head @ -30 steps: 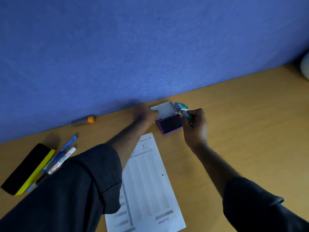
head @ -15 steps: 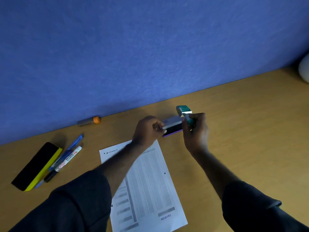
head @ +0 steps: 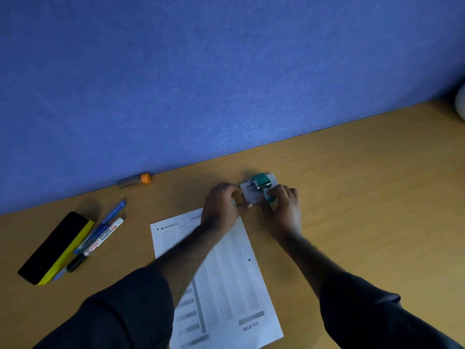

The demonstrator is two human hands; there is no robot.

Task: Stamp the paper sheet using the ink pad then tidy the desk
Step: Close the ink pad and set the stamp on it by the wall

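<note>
The ink pad [head: 251,190] lies shut on the wooden desk, its grey lid printed with dark letters. My left hand [head: 222,206] pinches its left edge. My right hand [head: 283,209] holds the green-handled stamp [head: 263,183], which rests on top of the lid. The paper sheet [head: 226,278] lies below the pad, partly under my left forearm, with a blue RECEIVED mark [head: 250,326] near its lower right corner.
At the left lie a black and yellow board eraser [head: 55,248], a blue pen [head: 110,217] and a white marker [head: 103,236]. A small tube with an orange cap [head: 134,181] sits against the blue partition. A white object [head: 460,107] shows at the right edge.
The ink pad's lid stood open a second ago, was half down, and is now shut. My left hand moved from the lid's back to its left edge. The stamp now rests on the lid.
</note>
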